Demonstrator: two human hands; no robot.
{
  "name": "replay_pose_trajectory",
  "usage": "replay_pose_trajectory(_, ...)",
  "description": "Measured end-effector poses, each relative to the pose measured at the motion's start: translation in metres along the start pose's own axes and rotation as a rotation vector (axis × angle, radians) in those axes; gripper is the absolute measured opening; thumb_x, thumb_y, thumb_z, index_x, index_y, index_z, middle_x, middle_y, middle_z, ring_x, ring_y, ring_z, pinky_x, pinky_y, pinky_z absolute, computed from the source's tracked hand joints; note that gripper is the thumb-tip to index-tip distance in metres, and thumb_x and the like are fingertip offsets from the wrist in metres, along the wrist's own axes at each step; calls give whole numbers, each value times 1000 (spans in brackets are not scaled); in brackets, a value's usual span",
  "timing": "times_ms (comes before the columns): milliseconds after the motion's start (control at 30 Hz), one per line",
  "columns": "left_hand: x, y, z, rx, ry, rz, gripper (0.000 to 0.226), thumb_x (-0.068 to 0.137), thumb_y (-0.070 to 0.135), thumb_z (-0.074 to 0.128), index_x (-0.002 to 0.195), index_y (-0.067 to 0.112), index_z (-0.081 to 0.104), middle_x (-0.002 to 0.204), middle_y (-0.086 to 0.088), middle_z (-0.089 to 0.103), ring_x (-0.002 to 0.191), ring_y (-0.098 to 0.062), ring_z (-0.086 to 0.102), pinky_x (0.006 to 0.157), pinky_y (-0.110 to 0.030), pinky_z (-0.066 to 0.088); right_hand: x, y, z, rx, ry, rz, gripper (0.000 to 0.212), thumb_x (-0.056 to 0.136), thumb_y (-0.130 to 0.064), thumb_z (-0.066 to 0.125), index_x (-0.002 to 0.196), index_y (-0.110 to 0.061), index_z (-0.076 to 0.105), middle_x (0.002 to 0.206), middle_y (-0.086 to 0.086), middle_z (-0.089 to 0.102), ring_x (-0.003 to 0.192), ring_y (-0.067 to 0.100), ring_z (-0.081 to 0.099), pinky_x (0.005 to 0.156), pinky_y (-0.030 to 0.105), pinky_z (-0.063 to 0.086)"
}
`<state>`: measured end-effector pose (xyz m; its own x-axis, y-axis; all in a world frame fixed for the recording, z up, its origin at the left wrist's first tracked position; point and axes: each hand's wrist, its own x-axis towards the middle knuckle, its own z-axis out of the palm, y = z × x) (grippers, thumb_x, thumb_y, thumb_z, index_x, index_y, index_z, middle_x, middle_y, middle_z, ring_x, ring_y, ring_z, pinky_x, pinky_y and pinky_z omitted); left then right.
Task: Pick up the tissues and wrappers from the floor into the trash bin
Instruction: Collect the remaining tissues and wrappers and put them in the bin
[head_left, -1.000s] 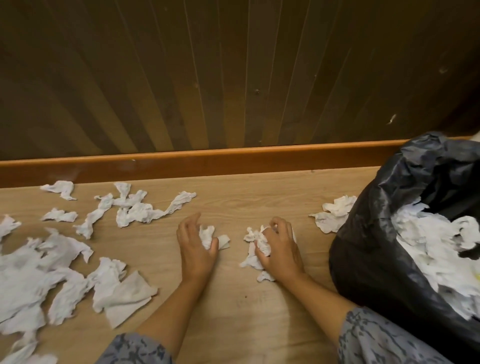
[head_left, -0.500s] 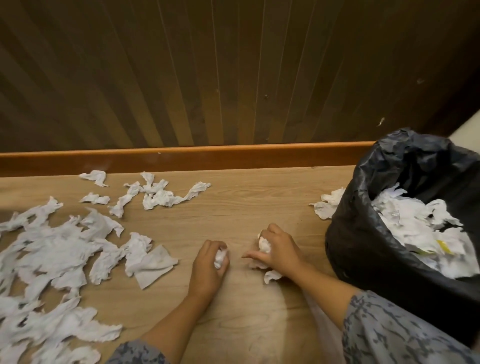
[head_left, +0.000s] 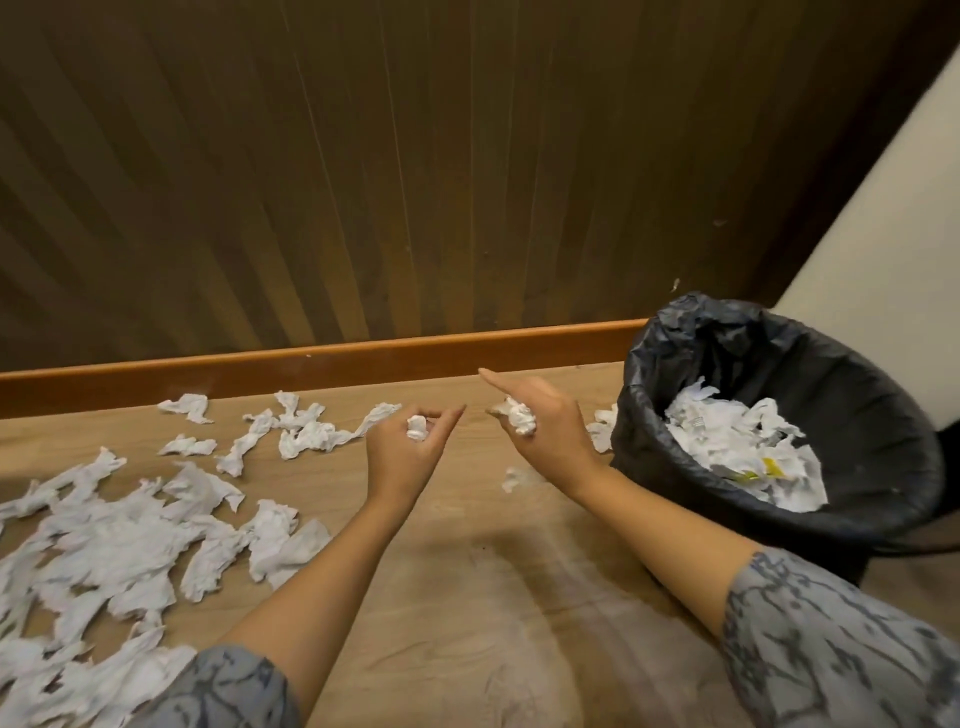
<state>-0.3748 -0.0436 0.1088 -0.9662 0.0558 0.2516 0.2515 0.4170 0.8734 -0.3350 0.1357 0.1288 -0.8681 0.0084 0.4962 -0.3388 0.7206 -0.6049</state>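
holding tissue wads: left hand (head_left: 402, 454), right hand (head_left: 540, 428), both closed; bare floor (head_left: 467, 597) between; trash bin (head_left: 883, 525) right, scattered tissues (head_left: 114, 540) left.

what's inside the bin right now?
The black-lined trash bin holds crumpled white tissues and a yellow scrap. Anything beneath that pile is covered.

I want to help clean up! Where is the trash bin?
In the head view the trash bin, lined with a black bag, stands on the floor at the right, by the wall's baseboard, just past the right hand.
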Motion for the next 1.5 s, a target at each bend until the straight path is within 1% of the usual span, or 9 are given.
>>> replay_pose_trajectory(100,2,39,9,-170,49,24,57,90,60,37,66,18,66,62,2,67,63,-11,63,63,-27,49,10,-19,-34,22,191,-14,19,83,-29,76,94,-15,72,87,-1,68,80,7,59,69,16,49)
replay_pose_trajectory(233,6,87,34,-313,103,73,53,97,40,27,71,14,66,70,0,66,71,-10,62,63,-16,49,13,-31,-82,-56,356,-99,33,79,-42,76,70,-12,67,71,-4,63,68,6,56,60,16,44)
replay_pose_trajectory(433,-2,153,87,-353,-8,167,24,99,24,47,82,17,62,71,7,62,71,-8,60,57,-18,50,-6,-16,-145,-48,504,-98,47,98,-42,45,73,-8,64,71,5,61,68,16,55,59,32,46)
replay_pose_trajectory(700,-22,197,156,-306,-276,300,7,91,17,58,90,22,63,82,11,63,80,-3,59,67,-11,42,-56,28,-195,-194,670,225,30,93,-26,43,99,-5,64,94,6,63,88,9,55,79,8,39)
replay_pose_trajectory(800,-23,196,174,-177,-341,376,9,87,17,63,96,21,64,83,10,63,83,-2,57,72,-15,41,-66,36,-204,-185,648,387,29,86,-25,51,108,-9,59,105,5,57,93,7,51,82,8,38)
replay_pose_trajectory(933,-19,192,193,-91,-392,390,19,83,39,67,93,24,66,84,12,63,86,-3,57,87,-35,48,-73,42,-210,-128,490,614,27,83,-22,64,109,-22,59,113,-3,53,103,9,50,96,34,43)
replay_pose_trajectory(1133,-15,195,173,-255,-229,236,13,92,36,58,87,26,64,82,11,66,80,-3,60,70,-25,51,-55,40,-199,-214,460,734,2,86,-39,63,88,-39,63,103,-18,63,119,17,47,106,52,31)
replay_pose_trajectory(1333,14,150,115,-110,-200,141,22,92,23,62,114,23,62,104,14,63,95,-1,59,79,-16,49,-12,-13,-145,123,463,396,11,91,-16,63,101,-21,63,110,-5,58,105,7,57,89,26,53)
replay_pose_trajectory(1500,17,70,51,128,-260,82,35,91,21,63,125,22,58,116,9,63,100,-7,62,82,-21,53,-1,-45,-74,323,141,310,27,92,-20,63,118,-24,54,113,-7,59,99,3,59,77,13,52)
